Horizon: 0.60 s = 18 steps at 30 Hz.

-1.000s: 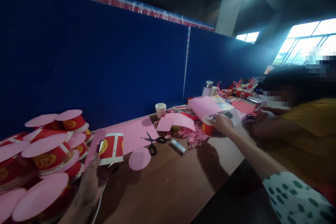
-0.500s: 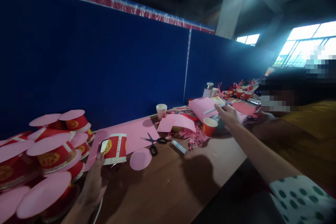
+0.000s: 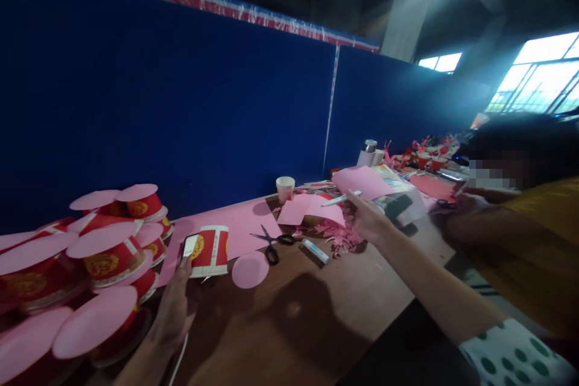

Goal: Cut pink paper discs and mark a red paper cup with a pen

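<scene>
My left hand (image 3: 176,304) is at the lower left, its fingers around a phone (image 3: 190,245) whose lit edge shows behind a red paper cup (image 3: 210,251); whether the hand also grips the cup is unclear. My right hand (image 3: 364,217) is closed on a white pen (image 3: 341,199) above pink paper pieces (image 3: 312,208). Between the hands lie open black scissors (image 3: 270,243), a pink paper circle (image 3: 250,269) and a glue stick (image 3: 315,251). A large pink sheet (image 3: 244,217) is spread behind them.
Red cups topped with pink discs (image 3: 106,241) crowd the left side. A white cup (image 3: 285,189) stands by the blue partition (image 3: 181,102). At the right, a person in a yellow top (image 3: 543,235) leans over the table (image 3: 289,307).
My right hand has moved left and toward me with the pen. The orange-red cup beside it is now out of sight. The view has shifted slightly.
</scene>
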### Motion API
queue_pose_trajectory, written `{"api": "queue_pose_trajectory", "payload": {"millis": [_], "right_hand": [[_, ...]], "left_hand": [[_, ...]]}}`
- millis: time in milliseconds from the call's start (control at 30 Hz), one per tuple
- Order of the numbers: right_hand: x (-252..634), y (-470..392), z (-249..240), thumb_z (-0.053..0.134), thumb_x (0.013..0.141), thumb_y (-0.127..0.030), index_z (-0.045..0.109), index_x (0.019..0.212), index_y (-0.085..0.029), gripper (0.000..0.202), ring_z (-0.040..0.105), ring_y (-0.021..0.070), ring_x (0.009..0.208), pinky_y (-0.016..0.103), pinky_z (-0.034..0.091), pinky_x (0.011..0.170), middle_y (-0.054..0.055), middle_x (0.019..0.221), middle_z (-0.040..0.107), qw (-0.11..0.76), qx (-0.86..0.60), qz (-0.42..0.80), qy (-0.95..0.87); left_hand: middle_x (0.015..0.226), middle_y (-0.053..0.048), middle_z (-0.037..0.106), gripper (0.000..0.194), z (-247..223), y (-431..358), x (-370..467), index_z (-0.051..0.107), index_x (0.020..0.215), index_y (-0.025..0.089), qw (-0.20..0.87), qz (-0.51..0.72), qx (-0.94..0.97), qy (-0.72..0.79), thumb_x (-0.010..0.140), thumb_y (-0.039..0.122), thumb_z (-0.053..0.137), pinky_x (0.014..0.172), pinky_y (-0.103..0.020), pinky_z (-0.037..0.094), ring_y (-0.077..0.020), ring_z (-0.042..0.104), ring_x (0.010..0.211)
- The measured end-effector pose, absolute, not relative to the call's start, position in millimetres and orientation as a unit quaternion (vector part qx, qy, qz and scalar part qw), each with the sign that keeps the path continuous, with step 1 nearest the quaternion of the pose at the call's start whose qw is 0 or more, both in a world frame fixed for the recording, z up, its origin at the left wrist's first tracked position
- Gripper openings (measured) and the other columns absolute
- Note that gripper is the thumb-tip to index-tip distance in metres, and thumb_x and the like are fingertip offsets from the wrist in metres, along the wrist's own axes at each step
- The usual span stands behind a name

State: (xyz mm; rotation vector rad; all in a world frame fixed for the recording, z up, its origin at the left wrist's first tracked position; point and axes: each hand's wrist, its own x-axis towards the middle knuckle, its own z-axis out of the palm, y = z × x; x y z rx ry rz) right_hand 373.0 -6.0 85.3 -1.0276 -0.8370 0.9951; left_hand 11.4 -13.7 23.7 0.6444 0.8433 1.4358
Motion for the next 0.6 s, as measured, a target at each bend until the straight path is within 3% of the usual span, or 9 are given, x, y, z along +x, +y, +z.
{"api": "queue_pose_trajectory", "payload": {"millis": [300, 600], "right_hand": [[340.8, -25.7, 93.2, 0.076, 0.063, -0.038, 0.061, 0.072, -0.018, 0.026, 0.050, 0.0084, 0.052, 0.018, 0.034, 0.039, -0.003, 0.058, 0.056, 0.654, -0.414, 0.504, -0.384], [338.9, -31.8, 95.3, 0.074, 0.065, -0.039, 0.065, 0.081, -0.019, 0.027, 0.055, 0.0112, 0.056, 0.019, 0.038, 0.042, -0.002, 0.061, 0.060, 0.640, -0.422, 0.486, -0.420]], "left_hand": [[0.102, -0.007, 0.068, 0.055, 17.4, -11.8, 9.6, 0.051, 0.123, 0.022, 0.629, 0.620, 0.301, 0.360, 0.072, 0.041, 0.062, 0.072, -0.035, 0.055, -0.0240, 0.066, 0.085], [0.099, -0.005, 0.069, 0.053, 21.7, -13.1, 12.1, 0.053, 0.120, 0.021, 0.617, 0.624, 0.285, 0.384, 0.071, 0.038, 0.063, 0.072, -0.036, 0.055, -0.0267, 0.064, 0.091]]}}
